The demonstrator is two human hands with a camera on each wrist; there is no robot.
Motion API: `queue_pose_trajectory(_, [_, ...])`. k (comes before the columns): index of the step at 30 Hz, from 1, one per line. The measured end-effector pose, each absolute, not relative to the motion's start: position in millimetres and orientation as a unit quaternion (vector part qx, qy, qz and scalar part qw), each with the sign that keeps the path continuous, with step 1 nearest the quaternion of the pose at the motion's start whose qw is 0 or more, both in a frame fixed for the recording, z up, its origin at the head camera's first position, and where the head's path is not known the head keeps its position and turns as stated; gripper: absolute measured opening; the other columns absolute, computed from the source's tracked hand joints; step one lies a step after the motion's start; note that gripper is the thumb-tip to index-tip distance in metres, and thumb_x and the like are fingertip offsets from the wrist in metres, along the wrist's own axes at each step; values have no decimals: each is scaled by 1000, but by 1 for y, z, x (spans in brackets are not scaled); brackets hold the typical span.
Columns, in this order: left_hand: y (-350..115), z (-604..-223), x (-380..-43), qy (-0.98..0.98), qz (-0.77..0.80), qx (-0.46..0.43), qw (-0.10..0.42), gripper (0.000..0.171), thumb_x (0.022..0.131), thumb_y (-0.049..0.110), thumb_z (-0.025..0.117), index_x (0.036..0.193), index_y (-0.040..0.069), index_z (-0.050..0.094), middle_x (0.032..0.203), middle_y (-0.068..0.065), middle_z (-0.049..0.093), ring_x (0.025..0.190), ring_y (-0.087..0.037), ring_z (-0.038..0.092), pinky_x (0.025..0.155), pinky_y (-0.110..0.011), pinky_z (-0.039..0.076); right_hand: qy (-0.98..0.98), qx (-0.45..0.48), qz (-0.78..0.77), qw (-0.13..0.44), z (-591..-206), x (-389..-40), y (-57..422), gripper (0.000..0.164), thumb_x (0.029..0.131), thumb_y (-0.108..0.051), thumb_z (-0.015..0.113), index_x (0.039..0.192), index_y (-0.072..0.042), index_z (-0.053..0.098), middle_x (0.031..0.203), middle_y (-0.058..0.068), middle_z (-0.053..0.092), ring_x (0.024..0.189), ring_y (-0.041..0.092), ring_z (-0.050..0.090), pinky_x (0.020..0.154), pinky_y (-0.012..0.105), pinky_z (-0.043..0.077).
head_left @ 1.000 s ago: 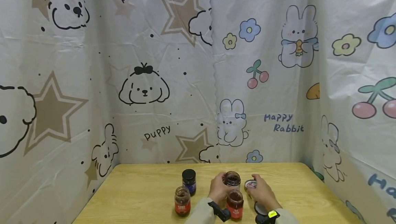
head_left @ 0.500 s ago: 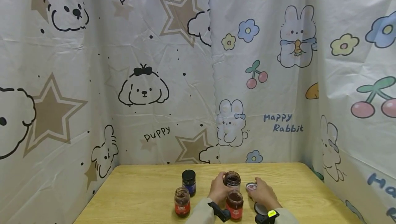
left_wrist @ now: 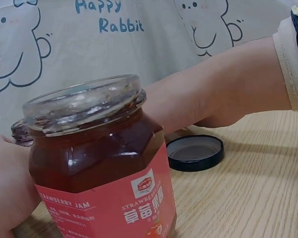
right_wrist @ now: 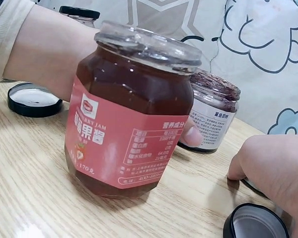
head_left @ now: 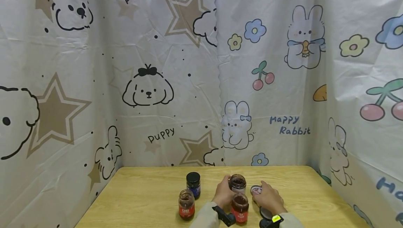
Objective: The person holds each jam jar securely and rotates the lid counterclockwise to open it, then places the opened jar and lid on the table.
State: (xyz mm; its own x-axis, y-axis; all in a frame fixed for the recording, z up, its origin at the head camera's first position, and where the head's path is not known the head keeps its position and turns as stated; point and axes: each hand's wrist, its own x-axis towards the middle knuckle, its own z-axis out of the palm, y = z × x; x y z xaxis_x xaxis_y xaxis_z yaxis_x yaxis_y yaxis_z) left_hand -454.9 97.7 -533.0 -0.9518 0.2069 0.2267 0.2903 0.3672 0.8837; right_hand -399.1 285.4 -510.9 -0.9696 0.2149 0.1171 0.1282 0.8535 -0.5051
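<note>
My left hand (head_left: 223, 192) holds an open jam jar (head_left: 238, 183) with dark residue inside; a fingertip shows beside its white label (right_wrist: 207, 124) in the right wrist view. The fingers of my right hand (head_left: 270, 197) grip the edge of a jar lid (head_left: 256, 189) that lies low at the table, its stained inside facing up. Much of that lid is hidden by the hand in the right wrist view. Close in front of the left hand stands an open strawberry jam jar (head_left: 240, 209) with a red label, upright and not held.
A black lid (head_left: 266, 213) lies inside-up by my right wrist, and another black lid (right_wrist: 35, 100) lies near the left sleeve. To the left stand an open red-labelled jar (head_left: 186, 206) and a black-capped jar (head_left: 193, 185). A printed curtain (head_left: 176, 81) surrounds the wooden table (head_left: 141, 193).
My right hand has shifted slightly right with the lid, which was more tilted a second ago and now lies flatter. The left hand and its jar stay in place.
</note>
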Motion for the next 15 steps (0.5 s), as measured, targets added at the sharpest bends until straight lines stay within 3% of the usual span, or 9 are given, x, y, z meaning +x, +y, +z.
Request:
queue_pose_trajectory(8, [95, -535, -454, -821, -548, -159, 22, 73, 69, -1, 92, 133, 2, 57, 119, -14, 69, 112, -37, 65, 99, -56, 49, -955, -99, 269, 72, -512, -399, 286, 87, 75, -30, 77, 145, 11, 44, 127, 33, 57, 97, 42, 58, 79, 58, 48])
queue_pose_trajectory(15, [91, -531, -453, -814, -557, -164, 2, 79, 69, -9, 88, 139, 4, 54, 124, -14, 67, 115, -36, 64, 101, -56, 48, -955, -93, 269, 81, -511, -400, 284, 85, 76, -29, 77, 145, 10, 46, 130, 33, 57, 103, 45, 59, 83, 62, 49])
